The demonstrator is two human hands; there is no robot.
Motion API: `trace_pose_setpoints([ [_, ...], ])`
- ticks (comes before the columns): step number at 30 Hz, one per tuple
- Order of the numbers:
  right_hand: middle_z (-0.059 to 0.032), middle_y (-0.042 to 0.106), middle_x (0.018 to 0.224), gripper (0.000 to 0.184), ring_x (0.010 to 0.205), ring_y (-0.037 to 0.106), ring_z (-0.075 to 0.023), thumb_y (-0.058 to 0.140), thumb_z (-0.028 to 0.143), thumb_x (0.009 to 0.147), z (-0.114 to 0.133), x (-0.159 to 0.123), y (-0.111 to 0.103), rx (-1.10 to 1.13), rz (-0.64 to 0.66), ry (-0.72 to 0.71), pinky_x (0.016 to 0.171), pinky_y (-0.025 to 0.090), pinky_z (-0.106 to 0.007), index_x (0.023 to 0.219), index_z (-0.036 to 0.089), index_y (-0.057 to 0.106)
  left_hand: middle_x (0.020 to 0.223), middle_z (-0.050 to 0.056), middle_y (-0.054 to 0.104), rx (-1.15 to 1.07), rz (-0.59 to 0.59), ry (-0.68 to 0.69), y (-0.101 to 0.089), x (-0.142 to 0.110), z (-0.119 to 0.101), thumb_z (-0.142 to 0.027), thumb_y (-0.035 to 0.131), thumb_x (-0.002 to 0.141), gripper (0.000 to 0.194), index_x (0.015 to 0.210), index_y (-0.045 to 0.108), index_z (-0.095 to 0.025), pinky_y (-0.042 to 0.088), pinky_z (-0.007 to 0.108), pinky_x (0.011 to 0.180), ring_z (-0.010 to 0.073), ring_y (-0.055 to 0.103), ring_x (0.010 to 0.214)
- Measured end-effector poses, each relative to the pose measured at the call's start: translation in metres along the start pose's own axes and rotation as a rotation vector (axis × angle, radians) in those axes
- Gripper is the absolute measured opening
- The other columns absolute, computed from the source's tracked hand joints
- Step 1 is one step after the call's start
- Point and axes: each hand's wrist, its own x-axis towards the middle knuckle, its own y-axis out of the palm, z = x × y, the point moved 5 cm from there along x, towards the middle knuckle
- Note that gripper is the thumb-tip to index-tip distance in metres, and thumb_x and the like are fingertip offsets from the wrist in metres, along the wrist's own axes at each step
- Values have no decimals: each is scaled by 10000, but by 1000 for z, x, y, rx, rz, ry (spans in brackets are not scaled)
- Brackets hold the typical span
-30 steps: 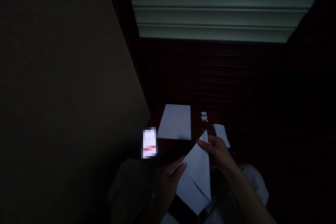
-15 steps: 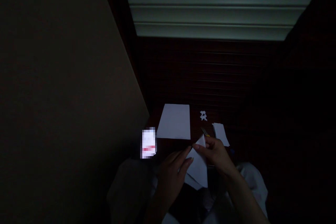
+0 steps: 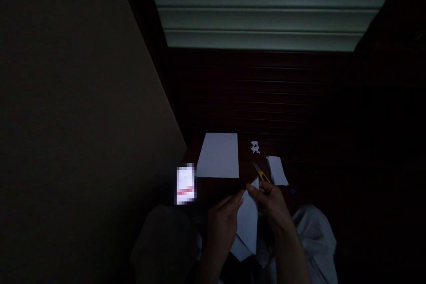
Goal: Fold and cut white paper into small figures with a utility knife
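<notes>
In very dim light I hold a folded white sheet of paper (image 3: pixel 248 226) over my lap. My left hand (image 3: pixel 223 224) pinches its left edge near the top. My right hand (image 3: pixel 271 204) grips the upper tip of the sheet, fingers closed on it. Just beyond my right hand a utility knife with a yellow body (image 3: pixel 260 172) lies on the dark wooden table (image 3: pixel 299 173).
A flat white sheet (image 3: pixel 218 155) lies on the table ahead. A small crumpled paper scrap (image 3: pixel 255 147) and a smaller white slip (image 3: pixel 277 170) lie to its right. A bright phone screen (image 3: pixel 185 184) glows at the left. A beige wall stands on the left, window blinds above.
The wide sheet has been folded narrower and my two hands have come close together at its top. The knife, hidden before, now shows beyond my right hand.
</notes>
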Motion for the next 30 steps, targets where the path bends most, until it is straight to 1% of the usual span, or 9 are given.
trace_pose_setpoints([
  [3, 3, 624, 604, 196, 514, 539, -109, 743, 312, 657, 2, 2, -5, 10, -81, -47, 484, 399, -205, 666, 148, 634, 1067, 38, 651, -6, 15, -11, 1, -1, 2, -173, 470, 877, 304, 1142, 598, -248, 511, 212, 811, 137, 618, 933],
  [6, 2, 637, 619, 192, 541, 564, -125, 748, 313, 648, 3, 3, -6, 30, -116, -58, 507, 420, -216, 694, 157, 645, 1077, 39, 644, 9, 40, 7, 1, -1, -2, -164, 456, 882, 333, 1181, 567, -259, 504, 210, 813, 135, 612, 939],
  [10, -9, 660, 649, 185, 571, 596, -149, 745, 313, 651, 2, 1, -3, 58, -120, -34, 530, 449, -238, 717, 164, 656, 1067, 39, 643, 20, 38, 41, -1, -1, -5, -158, 457, 878, 342, 1184, 566, -264, 500, 206, 807, 136, 610, 936],
  [15, -30, 686, 686, 168, 586, 612, -158, 743, 290, 660, 4, -3, -1, 71, -112, -36, 531, 461, -240, 730, 159, 664, 1054, 43, 646, 44, 36, 40, -3, -3, -4, -156, 457, 876, 338, 1174, 576, -262, 499, 206, 792, 136, 613, 907],
  [18, -32, 694, 698, 149, 588, 618, -159, 732, 279, 677, 5, -5, -1, 95, -117, -36, 528, 463, -239, 742, 168, 657, 1053, 37, 647, 40, 35, 21, -4, -4, -4, -154, 456, 875, 329, 1152, 594, -266, 498, 201, 783, 135, 614, 897],
  [23, -40, 707, 724, 144, 597, 625, -159, 741, 254, 667, 6, -8, -4, 121, -174, -55, 533, 471, -238, 709, 176, 628, 1022, 40, 652, -31, 60, -23, -3, -5, -6, -170, 456, 880, 323, 1162, 587, -259, 499, 192, 757, 131, 613, 877],
  [30, -49, 697, 690, 160, 595, 625, -170, 741, 272, 663, 7, -9, -6, 103, -178, -55, 555, 483, -261, 720, 162, 641, 1005, 51, 655, -104, 54, -64, -2, -7, -4, -207, 481, 875, 307, 1159, 590, -245, 503, 192, 731, 136, 615, 862],
])
